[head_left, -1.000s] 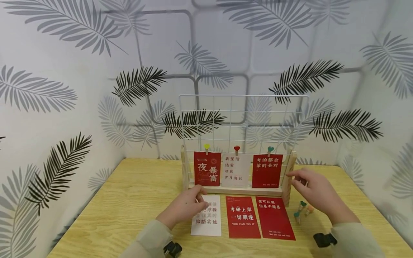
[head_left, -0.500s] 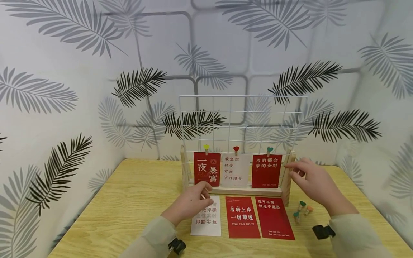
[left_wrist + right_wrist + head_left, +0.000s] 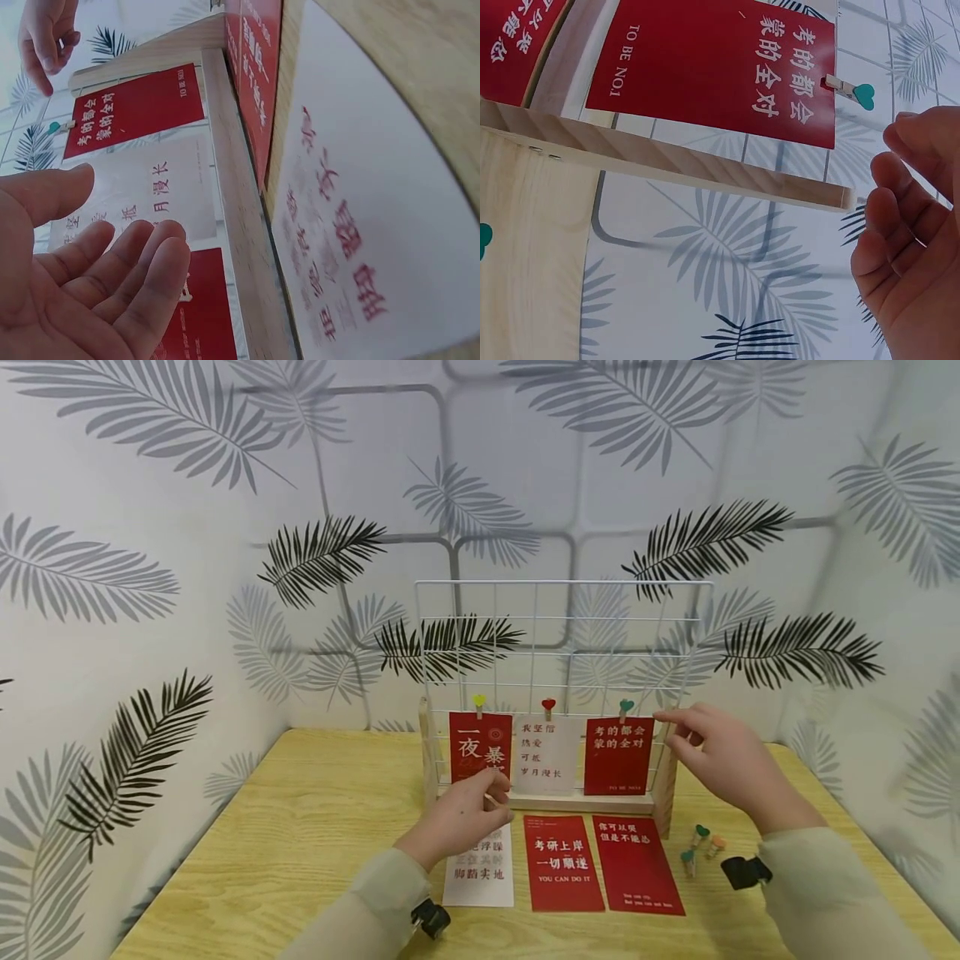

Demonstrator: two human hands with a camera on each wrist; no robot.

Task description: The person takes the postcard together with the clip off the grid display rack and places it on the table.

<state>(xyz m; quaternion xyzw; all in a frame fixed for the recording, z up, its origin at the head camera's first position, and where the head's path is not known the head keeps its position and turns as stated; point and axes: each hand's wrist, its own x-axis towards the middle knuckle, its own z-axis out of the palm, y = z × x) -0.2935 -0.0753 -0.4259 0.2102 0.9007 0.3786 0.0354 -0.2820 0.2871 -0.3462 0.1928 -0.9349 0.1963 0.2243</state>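
A white wire grid (image 3: 555,652) stands upright in a wooden base (image 3: 551,802). Three cards hang on it: a red card (image 3: 471,747) at left, a white card (image 3: 547,756) in the middle and another red card (image 3: 617,756) at right. Heart-topped clips in yellow (image 3: 479,702), red (image 3: 549,704) and teal (image 3: 627,706) hold them. My left hand (image 3: 461,818) hovers before the left red card, its loosely bent fingers holding nothing, as the left wrist view shows. Beside the right post my right hand (image 3: 720,756) is raised near the teal clip, apart from it, also holding nothing.
On the wooden table (image 3: 300,827) before the stand lie a white card (image 3: 480,877), a red card (image 3: 564,864) and a second red card (image 3: 637,864). To their right are loose clips, two green (image 3: 700,832) and one orange (image 3: 716,843). A patterned wall rises behind.
My left hand has moved right and upward from above the loose white card to the hanging red one. My right hand has risen along the right post. The cards stay where they were.
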